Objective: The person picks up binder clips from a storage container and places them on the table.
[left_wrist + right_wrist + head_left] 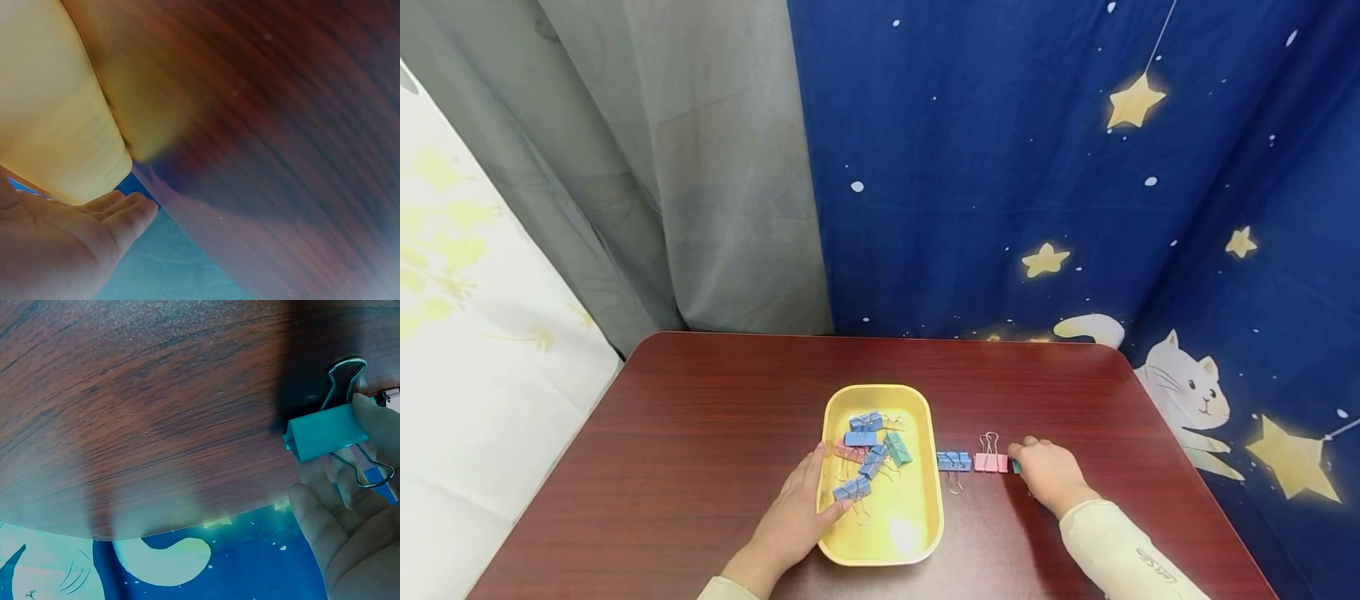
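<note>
With straight fingers, my left hand [795, 506] rests along the left side of a yellow tray [935, 508], its thumb reaching over the rim. The left wrist view shows those fingers [128, 215] by the tray's outer wall. To the tray's right, my right hand [1051, 472] pinches a teal binder clip [328, 432] at one end, close to the table. Both wire handles of this clip stick out. Left of that hand lie a pink binder clip [991, 462] and a blue binder clip [953, 462], side by side.
Inside the tray are several blue binder clips [861, 438], a pink one [850, 452] partly covered and a green one [897, 448]. The dark red table [715, 433] ends at the back against a grey curtain [737, 167] and a blue star-patterned curtain [970, 167].
</note>
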Available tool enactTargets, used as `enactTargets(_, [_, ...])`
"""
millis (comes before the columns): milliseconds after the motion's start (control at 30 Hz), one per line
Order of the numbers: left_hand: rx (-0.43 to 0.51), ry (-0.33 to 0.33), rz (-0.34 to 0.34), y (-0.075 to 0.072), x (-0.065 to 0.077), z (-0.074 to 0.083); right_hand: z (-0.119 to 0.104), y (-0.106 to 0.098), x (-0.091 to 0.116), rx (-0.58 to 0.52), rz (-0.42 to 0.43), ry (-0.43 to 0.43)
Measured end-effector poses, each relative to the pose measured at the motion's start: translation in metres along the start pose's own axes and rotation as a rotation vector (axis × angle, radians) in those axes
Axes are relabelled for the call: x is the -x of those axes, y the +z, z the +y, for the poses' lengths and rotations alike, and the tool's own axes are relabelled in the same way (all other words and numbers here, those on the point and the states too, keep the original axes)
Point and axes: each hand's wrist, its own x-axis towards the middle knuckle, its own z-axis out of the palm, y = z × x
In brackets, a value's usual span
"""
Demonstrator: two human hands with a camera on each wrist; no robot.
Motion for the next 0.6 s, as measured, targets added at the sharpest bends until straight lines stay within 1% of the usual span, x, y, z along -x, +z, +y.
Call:
enactTargets(333, [-0.006, -0.003, -0.002, 0.0, 0.001, 0.0, -0.004, -0.006, 0.003, -0.018, 0.011, 0.019])
enactTargets(500, [-0.001, 0.009, 0.007, 0.001, 0.001, -0.001, -0.006, -0.015, 0.002, -0.053, 0.008, 0.056])
enactTargets(600, [0.001, 0.013, 0.009, 0.001, 0.0, -0.001, -0.006, -0.02, 0.0, -0.073, 0.023, 0.08])
